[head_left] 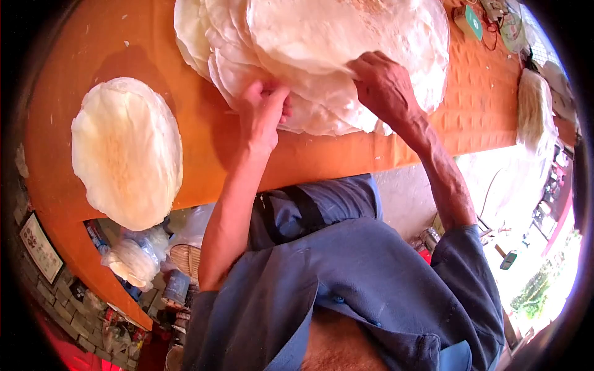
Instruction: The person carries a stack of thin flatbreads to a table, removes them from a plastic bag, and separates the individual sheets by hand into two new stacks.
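A large layered pile of thin, pale round sheets (pixel 309 37) lies at the top of the view, its edges wavy and overlapping. My right hand (pixel 385 86) is closed on the edge of one thin sheet over the pile's near side. Beside it to the left, my left hand (pixel 265 110) rests at the pile's near edge with its fingers curled together. What the left fingertips hold, if anything, is too blurred to tell. A smaller oval stack of similar sheets (pixel 127 151) sits apart on the left, overhanging the table's near edge.
Both stacks lie on an orange-covered table (pixel 204 157). A green-and-white box (pixel 468 23) and cables are at the far right. Below the left side are plastic bags (pixel 139 253), a wicker item (pixel 185 260) and cans. Another pale bundle (pixel 535 111) hangs at the right end.
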Tool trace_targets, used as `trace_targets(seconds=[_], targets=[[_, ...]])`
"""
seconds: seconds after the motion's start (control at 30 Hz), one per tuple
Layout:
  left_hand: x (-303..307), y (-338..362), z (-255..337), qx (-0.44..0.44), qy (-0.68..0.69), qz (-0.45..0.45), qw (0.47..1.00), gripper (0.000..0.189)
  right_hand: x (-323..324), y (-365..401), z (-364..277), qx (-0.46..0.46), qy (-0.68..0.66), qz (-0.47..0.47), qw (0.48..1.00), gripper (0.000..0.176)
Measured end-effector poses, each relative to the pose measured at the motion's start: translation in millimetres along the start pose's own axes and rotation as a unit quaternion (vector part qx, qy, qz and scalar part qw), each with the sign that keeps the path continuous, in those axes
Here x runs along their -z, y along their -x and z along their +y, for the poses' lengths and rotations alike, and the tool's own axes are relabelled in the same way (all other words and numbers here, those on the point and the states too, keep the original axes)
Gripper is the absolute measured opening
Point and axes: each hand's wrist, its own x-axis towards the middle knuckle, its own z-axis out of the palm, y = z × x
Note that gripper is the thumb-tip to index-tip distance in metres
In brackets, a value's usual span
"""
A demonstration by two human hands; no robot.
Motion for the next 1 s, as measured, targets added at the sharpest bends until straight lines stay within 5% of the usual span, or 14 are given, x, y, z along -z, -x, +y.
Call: trace_targets(seconds=[0.13,0.23,0.3,0.43,0.6,0.73,0.93,0.97,1.0], targets=[[-10.2,-11.9,-18.9,-0.200,-0.103,0.039,0.974,0.020,-12.6,13.5,-9.3,-0.006,-0.025,0.025,0.999,0.017],[-11.2,2.1,-10.4,-0.166,-0.037,0.098,0.981,0.021,-15.2,22.5,-0.4,0.010,-0.010,0.053,0.998,0.017],[-8.0,12.5,-3.1,-0.088,-0.024,0.073,0.993,0.020,-5.3,15.4,-5.0,-0.026,-0.021,0.045,0.998,0.016],[-0.9,-5.4,-0.6,-0.066,-0.014,0.022,0.997,0.017,-21.4,13.7,-19.9,-0.012,-0.007,0.045,0.999,0.017],[-2.3,-1.2,12.6,-0.021,-0.114,-0.009,0.993,0.013,-23.2,18.6,-24.3,-0.011,-0.026,0.076,0.997,0.042],[-11.1,-1.0,26.0,0.009,0.078,-0.062,0.995,0.011,-25.2,23.8,-42.4,-0.029,-0.028,0.109,0.993,0.046],[-24.1,-9.2,36.6,-0.036,0.172,-0.148,0.973,0.017,-15.7,6.0,8.7,-0.050,0.043,0.096,0.993,0.018],[-19.3,-9.3,32.2,-0.037,0.159,-0.137,0.977,0.018,15.6,-9.3,26.1,-0.091,0.184,-0.033,0.978,0.011],[-13.9,-7.9,26.0,-0.034,0.146,-0.124,0.981,0.020,54.5,-18.0,52.5,-0.168,0.170,0.026,0.971,0.010]])
